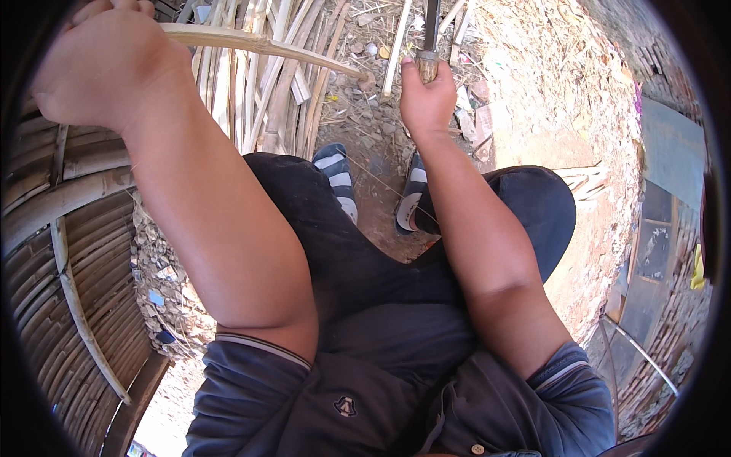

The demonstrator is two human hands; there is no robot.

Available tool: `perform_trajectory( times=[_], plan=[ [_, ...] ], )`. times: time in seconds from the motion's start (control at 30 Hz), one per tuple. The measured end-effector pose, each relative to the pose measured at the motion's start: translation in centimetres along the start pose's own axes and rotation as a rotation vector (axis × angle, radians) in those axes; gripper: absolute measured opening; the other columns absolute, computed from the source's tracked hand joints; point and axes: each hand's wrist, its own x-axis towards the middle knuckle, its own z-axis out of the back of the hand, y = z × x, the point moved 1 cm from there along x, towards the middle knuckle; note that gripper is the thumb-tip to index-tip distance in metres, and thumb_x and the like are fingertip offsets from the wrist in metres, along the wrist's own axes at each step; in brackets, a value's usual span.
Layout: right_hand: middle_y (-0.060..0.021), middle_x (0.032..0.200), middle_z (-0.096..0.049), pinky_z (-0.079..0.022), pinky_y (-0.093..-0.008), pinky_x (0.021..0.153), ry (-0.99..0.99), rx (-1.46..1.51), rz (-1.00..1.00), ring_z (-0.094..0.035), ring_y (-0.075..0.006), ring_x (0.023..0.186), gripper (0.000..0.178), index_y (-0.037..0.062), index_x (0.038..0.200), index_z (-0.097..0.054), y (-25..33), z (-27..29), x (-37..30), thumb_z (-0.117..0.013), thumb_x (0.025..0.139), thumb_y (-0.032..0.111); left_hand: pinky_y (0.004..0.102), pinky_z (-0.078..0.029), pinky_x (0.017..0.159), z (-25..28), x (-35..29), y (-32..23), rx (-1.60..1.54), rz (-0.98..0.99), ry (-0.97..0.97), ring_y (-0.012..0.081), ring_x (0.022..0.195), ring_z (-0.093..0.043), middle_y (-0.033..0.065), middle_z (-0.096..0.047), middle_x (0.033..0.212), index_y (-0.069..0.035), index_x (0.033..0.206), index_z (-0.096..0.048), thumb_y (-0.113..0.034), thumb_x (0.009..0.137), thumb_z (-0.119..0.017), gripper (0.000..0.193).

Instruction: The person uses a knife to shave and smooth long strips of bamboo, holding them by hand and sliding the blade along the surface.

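Observation:
My left hand (99, 65) is raised at the upper left, its fingers closed round a pale bamboo strip (259, 43). The strip runs from the fist toward the right, with its free end low above the littered ground. My right hand (429, 99), at the top centre, grips the wooden handle of a knife (432, 30). Its dark blade points away from me and runs out of the picture at the top, so the tip is hidden. Strip and blade are apart.
Long split bamboo strips (251, 91) lie heaped beyond my left knee. Chips and shavings (533, 68) cover the ground at the right. A slatted bamboo structure (68, 305) stands at my left. My feet, in striped sandals (335, 179), rest on the dirt between my knees.

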Motion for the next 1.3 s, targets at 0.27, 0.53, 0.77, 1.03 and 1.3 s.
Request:
perform_trajectory(
  times=[0.27,0.53,0.77,1.03,1.3],
  plan=[
    [-0.0172,0.092,-0.074,-0.054,-0.0402,0.081,0.090,0.160,0.052,-0.071,-0.0275,0.085,0.033,-0.0004,0.102,-0.068,5.7,1.7,1.3,-0.074,0.091,0.030,0.0398,-0.055,0.058,0.6,0.2,0.6,0.019,-0.055,0.046,0.0251,0.056,-0.053,0.0166,-0.055,0.074,0.008,0.091,-0.051,-0.007,0.098,-0.040,0.020],
    [-0.0192,0.090,-0.075,-0.057,-0.0432,0.078,0.101,0.042,0.097,-0.074,-0.0334,0.082,0.037,0.0014,0.111,-0.066,3.1,1.4,-0.7,-0.072,0.091,0.032,0.0391,-0.055,0.060,-0.2,-0.6,0.1,0.055,-0.082,0.022,0.0237,0.057,-0.053,0.0145,-0.055,0.074,0.007,0.093,-0.049,-0.004,0.096,-0.043,0.013],
    [-0.0311,0.118,-0.069,-0.051,-0.0481,0.104,0.734,-0.664,-0.260,-0.066,-0.0439,0.116,0.056,-0.0065,0.125,-0.061,-11.3,-2.0,-6.3,-0.063,0.091,0.037,0.0386,-0.051,0.060,-0.8,-1.9,-0.7,0.031,0.031,-0.053,0.0221,0.055,-0.048,0.0096,-0.047,0.067,0.005,0.095,-0.045,-0.005,0.091,-0.035,0.015],
    [-0.0148,0.080,-0.063,-0.052,-0.0417,0.054,0.733,0.040,-0.857,-0.062,-0.0244,0.062,0.031,-0.0047,0.106,-0.063,-9.3,-1.9,-5.4,-0.065,0.091,0.023,0.0369,-0.048,0.060,-0.6,-1.8,-0.8,0.058,0.050,-0.041,0.0205,0.054,-0.044,0.0085,-0.045,0.067,0.007,0.101,-0.043,-0.007,0.089,-0.033,0.021],
    [-0.0052,0.067,-0.054,-0.046,-0.0345,0.044,0.521,0.118,-0.673,-0.050,-0.0176,0.047,0.023,0.0008,0.097,-0.062,-6.4,-2.4,-4.2,-0.069,0.091,0.022,0.0399,-0.048,0.059,0.3,-0.7,0.2,0.003,0.022,-0.026,0.0218,0.055,-0.046,0.0107,-0.048,0.068,0.006,0.105,-0.041,-0.008,0.092,-0.036,0.020]
  ],
)
